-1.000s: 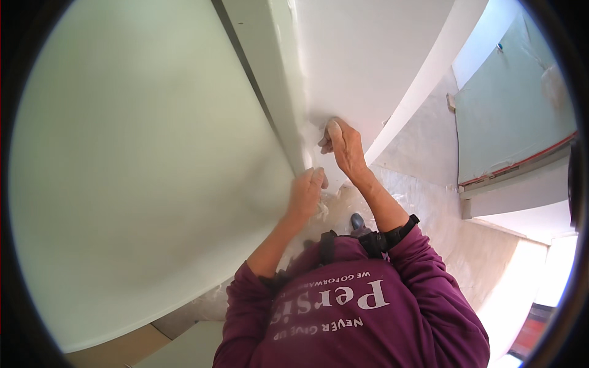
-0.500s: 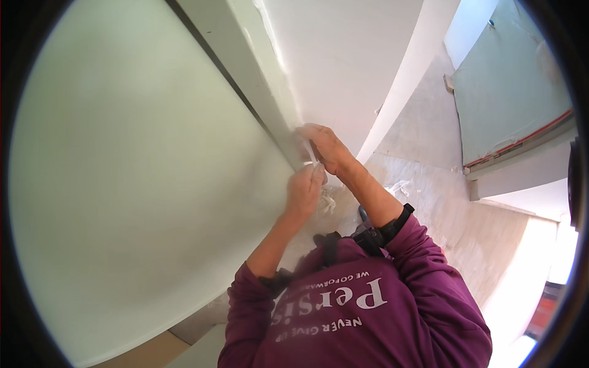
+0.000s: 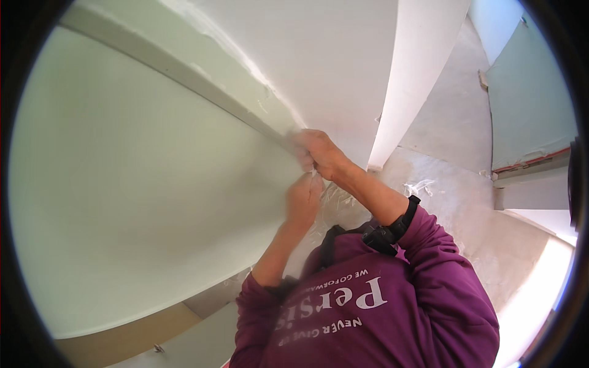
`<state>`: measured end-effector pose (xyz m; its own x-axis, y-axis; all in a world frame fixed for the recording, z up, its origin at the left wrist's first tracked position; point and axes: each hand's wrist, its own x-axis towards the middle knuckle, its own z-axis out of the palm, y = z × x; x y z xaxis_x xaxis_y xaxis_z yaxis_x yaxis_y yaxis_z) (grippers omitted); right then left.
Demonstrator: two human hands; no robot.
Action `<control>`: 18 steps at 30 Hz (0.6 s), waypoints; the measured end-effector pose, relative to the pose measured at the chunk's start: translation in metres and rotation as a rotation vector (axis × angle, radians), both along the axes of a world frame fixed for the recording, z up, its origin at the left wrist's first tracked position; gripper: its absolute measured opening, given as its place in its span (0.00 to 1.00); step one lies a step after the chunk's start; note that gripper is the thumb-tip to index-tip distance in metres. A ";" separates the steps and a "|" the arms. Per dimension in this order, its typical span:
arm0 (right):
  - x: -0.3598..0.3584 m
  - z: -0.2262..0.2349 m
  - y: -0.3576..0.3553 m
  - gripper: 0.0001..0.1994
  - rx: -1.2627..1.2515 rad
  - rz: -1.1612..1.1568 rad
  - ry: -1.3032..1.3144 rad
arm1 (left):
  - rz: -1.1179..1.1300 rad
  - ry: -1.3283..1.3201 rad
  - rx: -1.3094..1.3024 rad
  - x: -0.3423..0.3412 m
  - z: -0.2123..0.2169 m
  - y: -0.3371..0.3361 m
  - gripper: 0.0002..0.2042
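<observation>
My left hand (image 3: 303,199) is closed low at the end of a pale green cabinet-like panel (image 3: 153,172), its fingertips pinching a thin white strip (image 3: 314,174), of which only a small bit shows. Just above it, my right hand (image 3: 320,153) is curled against the panel's narrow edge (image 3: 227,104), closed where the strip runs up into it. Its fingertips are blurred, and the strip's upper end is hidden. A rough white line of filler or sealant (image 3: 251,70) runs along the seam between the green edge and a white wall (image 3: 331,55), down to my right hand.
Crumpled white scraps (image 3: 419,187) lie on the grey floor (image 3: 454,211) to the right, with more shreds (image 3: 334,199) below my hands. A white wall end (image 3: 392,132) juts out nearby. A second pale green panel (image 3: 534,104) stands at far right.
My view has turned, so the green edge slants more to the left. My right hand has closed more, and less of the white strip shows between my hands.
</observation>
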<state>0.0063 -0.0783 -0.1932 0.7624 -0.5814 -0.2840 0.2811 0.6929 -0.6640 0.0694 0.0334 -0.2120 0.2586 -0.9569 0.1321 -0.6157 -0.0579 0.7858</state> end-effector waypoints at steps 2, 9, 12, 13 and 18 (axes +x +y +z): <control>-0.004 -0.006 0.004 0.09 0.071 0.004 -0.047 | 0.035 -0.023 0.015 -0.004 0.002 0.007 0.13; -0.012 -0.022 0.006 0.07 0.093 -0.020 -0.109 | 0.189 -0.016 0.071 0.015 0.002 0.035 0.10; -0.013 -0.024 0.005 0.10 0.065 -0.004 -0.109 | 0.342 0.223 0.052 0.019 0.008 0.037 0.10; -0.012 -0.024 0.006 0.10 0.075 0.000 -0.115 | 0.395 0.244 0.021 0.021 0.009 0.036 0.08; -0.013 -0.030 0.005 0.05 0.043 0.016 -0.077 | 0.353 -0.243 -0.166 0.028 0.020 0.020 0.07</control>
